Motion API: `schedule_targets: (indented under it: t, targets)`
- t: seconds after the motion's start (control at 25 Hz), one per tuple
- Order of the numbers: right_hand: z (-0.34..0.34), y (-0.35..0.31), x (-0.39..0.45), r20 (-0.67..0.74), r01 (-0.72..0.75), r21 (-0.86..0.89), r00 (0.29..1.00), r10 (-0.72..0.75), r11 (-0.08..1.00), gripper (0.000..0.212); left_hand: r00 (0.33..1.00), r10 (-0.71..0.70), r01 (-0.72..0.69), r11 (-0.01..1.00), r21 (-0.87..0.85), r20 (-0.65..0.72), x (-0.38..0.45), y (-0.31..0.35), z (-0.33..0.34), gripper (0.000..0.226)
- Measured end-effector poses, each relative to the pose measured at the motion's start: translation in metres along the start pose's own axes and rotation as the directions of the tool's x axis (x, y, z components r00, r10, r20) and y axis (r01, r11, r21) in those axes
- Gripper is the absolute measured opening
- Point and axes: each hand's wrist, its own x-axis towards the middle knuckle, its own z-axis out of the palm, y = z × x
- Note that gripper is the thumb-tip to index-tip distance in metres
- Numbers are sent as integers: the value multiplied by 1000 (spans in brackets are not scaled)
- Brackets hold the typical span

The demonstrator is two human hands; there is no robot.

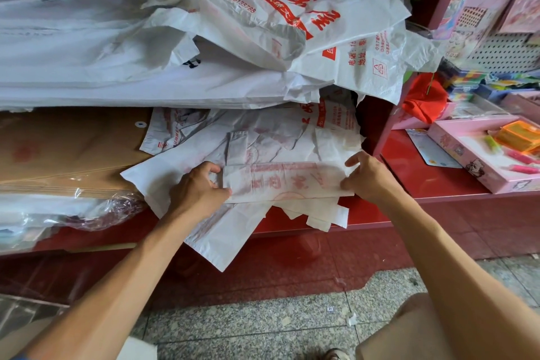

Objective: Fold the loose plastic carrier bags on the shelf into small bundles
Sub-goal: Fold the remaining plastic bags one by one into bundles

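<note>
Red shop shelf (368, 215) holds a heap of thin white plastic bags with red Chinese writing (295, 14); one shows the number 05361357788. At the front edge lies a white bag folded into a long strip (287, 183). The left hand (198, 191) pinches its left end with curled fingers. The right hand (369, 177) pinches its right end, palm down.

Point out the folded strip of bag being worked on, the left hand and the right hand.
folded bag strip (286, 181), head view, middle of its printed face.
left hand (198, 191), head view, back of the hand.
right hand (366, 177), head view, back of the hand.
</note>
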Motion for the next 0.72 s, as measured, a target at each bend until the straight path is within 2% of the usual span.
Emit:
schedule_targets:
  t: [0.08, 0.12, 0.16, 0.24, 0.32, 0.36, 0.48, 0.6, 0.72]
  targets:
    - [5, -8, -7, -126, 75, -105, 988, -88, 992, 36, 970, 209, -175, 955, 240, -125, -7, 6, 3, 35]
    - [9, -14, -12, -194, 148, -147, 965, -176, 978, 32, 922, 360, -309, 906, 288, -145, -11, 9, 6, 33]
    - [17, -22, -17, -221, 250, -155, 934, -280, 956, 28, 856, 501, -451, 844, 289, -129, -15, 13, 9, 34]
    - [37, -39, -28, -112, 489, -137, 856, -504, 861, 30, 750, 661, -640, 722, 263, 12, -21, 21, 19, 42]
    - [61, -53, -40, 108, 635, -207, 771, -628, 744, 41, 725, 674, -686, 689, 232, 141, -22, 25, 32, 58]
    - [69, -57, -46, 188, 643, -240, 766, -615, 727, 45, 738, 651, -675, 706, 216, 177, -20, 24, 36, 66]
    - [64, -59, -45, 322, 531, -302, 839, -440, 792, 60, 807, 548, -589, 770, 246, 220, -12, 19, 34, 78]
    - [37, -46, -25, 416, 418, -355, 872, -259, 837, 76, 861, 449, -506, 806, 308, 239, -9, 21, 24, 67]
    - [16, -32, -16, 384, 330, -317, 902, -198, 889, 68, 900, 425, -435, 850, 298, 101, -5, 20, 19, 50]
